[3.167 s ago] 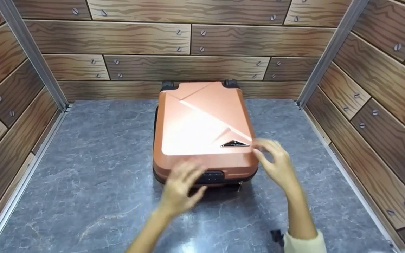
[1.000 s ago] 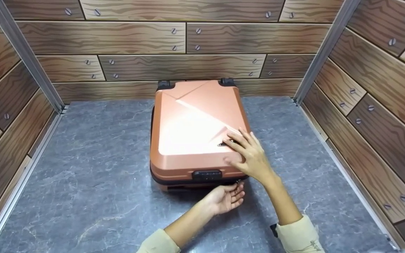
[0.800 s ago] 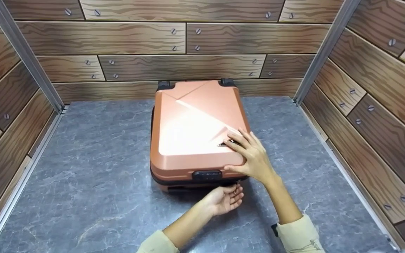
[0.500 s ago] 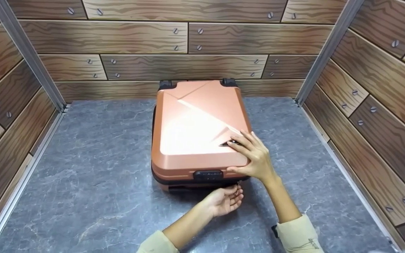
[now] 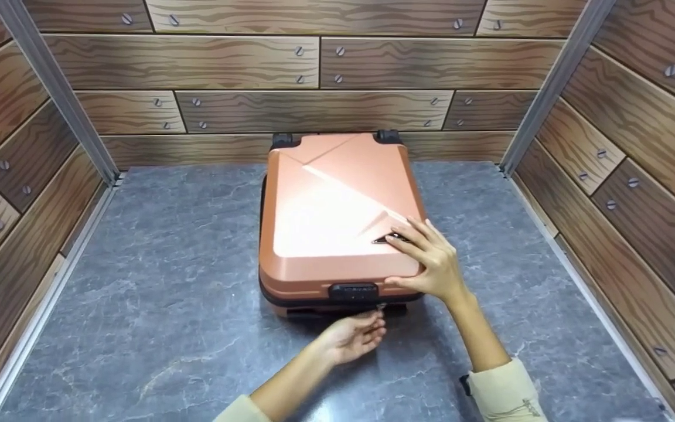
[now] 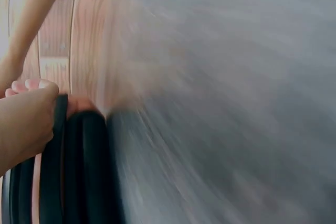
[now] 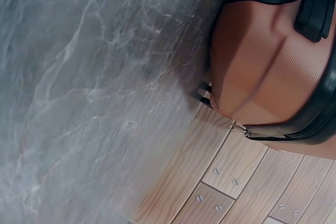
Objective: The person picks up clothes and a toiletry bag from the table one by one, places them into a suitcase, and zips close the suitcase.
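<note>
An orange hard-shell suitcase (image 5: 337, 199) lies flat on the floor, wheels toward the back wall. A black combination lock (image 5: 353, 291) sits on its near edge, above the black zipper band. Just right of and below the lock, my left hand (image 5: 352, 339) pinches a small metal zipper pull (image 5: 381, 306). In the left wrist view the left hand (image 6: 26, 124) is right by the black trim. My right hand (image 5: 434, 264) rests spread over the lid's near right corner, partly covering the dark triangular badge (image 5: 389, 238). In the right wrist view, zipper hardware (image 7: 247, 132) shows at a corner.
Wood-pattern panels (image 5: 249, 61) wall the space at the back and both sides, with metal rails (image 5: 68, 88) at the corners. Grey marbled floor (image 5: 167, 281) surrounds the suitcase. A black wrist strap (image 5: 465, 384) shows by the right sleeve (image 5: 504, 390).
From above the near edge, the left hand came down to the zipper pull and has drawn it left toward the lock. The right hand moved from the right side onto the lid.
</note>
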`<act>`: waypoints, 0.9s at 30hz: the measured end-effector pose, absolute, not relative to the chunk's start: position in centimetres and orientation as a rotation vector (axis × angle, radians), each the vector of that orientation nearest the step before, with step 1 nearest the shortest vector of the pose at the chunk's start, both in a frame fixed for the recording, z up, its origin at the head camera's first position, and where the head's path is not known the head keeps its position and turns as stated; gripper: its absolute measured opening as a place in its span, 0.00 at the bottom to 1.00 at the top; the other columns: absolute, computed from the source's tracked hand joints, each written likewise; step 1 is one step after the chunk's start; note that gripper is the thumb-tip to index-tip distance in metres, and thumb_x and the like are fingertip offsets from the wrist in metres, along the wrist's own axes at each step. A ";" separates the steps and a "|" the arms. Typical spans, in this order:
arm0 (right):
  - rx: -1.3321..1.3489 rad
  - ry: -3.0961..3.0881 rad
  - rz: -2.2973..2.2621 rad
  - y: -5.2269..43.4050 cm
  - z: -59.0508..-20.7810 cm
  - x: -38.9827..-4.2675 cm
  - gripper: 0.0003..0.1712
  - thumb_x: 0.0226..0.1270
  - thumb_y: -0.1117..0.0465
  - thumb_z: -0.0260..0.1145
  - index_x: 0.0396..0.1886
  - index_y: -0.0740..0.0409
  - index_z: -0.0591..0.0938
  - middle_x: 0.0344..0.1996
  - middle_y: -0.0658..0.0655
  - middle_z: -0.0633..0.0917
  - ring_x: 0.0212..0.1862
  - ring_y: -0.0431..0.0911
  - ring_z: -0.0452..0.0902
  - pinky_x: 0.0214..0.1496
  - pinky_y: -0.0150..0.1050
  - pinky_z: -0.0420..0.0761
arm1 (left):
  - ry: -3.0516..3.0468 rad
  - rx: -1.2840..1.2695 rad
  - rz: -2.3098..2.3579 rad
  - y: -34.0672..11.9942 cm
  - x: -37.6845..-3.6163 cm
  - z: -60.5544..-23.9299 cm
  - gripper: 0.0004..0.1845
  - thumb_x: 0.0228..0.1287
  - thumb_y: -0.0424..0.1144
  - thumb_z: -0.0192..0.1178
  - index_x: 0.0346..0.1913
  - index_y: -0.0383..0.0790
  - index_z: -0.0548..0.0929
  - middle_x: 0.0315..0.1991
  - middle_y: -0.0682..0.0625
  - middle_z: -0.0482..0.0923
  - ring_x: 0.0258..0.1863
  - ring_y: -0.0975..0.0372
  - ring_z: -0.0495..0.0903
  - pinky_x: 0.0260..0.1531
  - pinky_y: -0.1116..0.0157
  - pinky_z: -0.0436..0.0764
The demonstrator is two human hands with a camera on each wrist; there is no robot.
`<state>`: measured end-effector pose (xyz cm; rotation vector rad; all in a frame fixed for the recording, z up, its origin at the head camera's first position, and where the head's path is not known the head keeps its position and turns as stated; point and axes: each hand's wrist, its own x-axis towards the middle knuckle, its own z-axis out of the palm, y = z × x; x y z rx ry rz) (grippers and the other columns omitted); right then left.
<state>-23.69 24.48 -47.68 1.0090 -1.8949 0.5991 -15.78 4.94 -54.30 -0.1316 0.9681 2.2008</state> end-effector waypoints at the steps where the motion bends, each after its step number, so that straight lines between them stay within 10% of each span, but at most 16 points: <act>1: 1.005 -1.897 0.596 24.6 -47.6 -23.7 0.39 0.38 0.34 0.71 0.48 0.53 0.83 0.50 0.57 0.80 0.55 0.61 0.70 0.54 0.63 0.64 | 0.988 -0.127 2.209 4.4 -15.7 -54.4 0.11 0.69 0.30 0.43 0.35 0.41 0.77 0.29 0.52 0.75 0.32 0.63 0.74 0.39 0.69 0.73; 27: 1.003 -1.922 0.594 24.7 -47.8 -23.6 0.39 0.39 0.34 0.71 0.49 0.53 0.83 0.51 0.57 0.80 0.56 0.61 0.70 0.55 0.63 0.63 | 1.076 -0.112 2.214 -0.5 -15.5 -54.0 0.11 0.68 0.30 0.44 0.34 0.41 0.78 0.29 0.53 0.76 0.33 0.62 0.75 0.43 0.66 0.72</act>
